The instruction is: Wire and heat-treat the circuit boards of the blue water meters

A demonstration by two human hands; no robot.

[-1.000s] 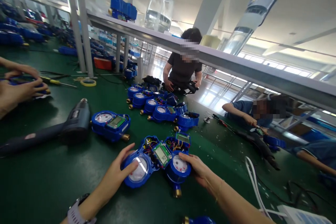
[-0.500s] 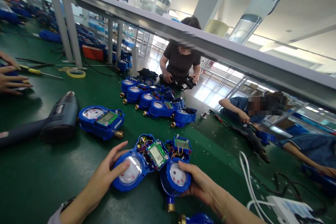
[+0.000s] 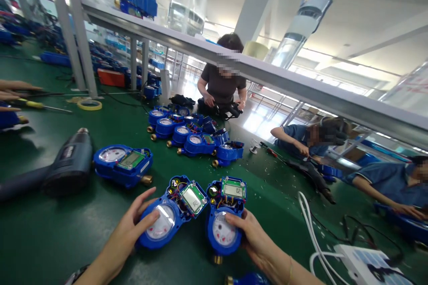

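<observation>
My left hand (image 3: 133, 222) grips a blue water meter (image 3: 160, 222), thumb on its round dial and the other fingers at its far side. A lit display board and wires show in the meter's open upper part. My right hand (image 3: 254, 236) holds a second blue meter (image 3: 223, 231) by its dial end, thumb over the dial. Its green-framed display (image 3: 234, 190) faces up, with a brass fitting at the near end. The two meters lie side by side, close at their display ends. Another meter (image 3: 123, 164) rests on the green table to the left.
A heat gun (image 3: 68, 164) lies at left, near yellow tape (image 3: 89, 105) and a screwdriver (image 3: 40, 105). Several meters (image 3: 194, 140) stand beyond. A power strip (image 3: 368, 267) is at lower right. A shelf (image 3: 240, 60) crosses above. Other people work across and at both sides.
The right meter has turned more upright, its display now facing up beside the left one. The meters' display ends have moved slightly apart. The whole view has shifted a little.
</observation>
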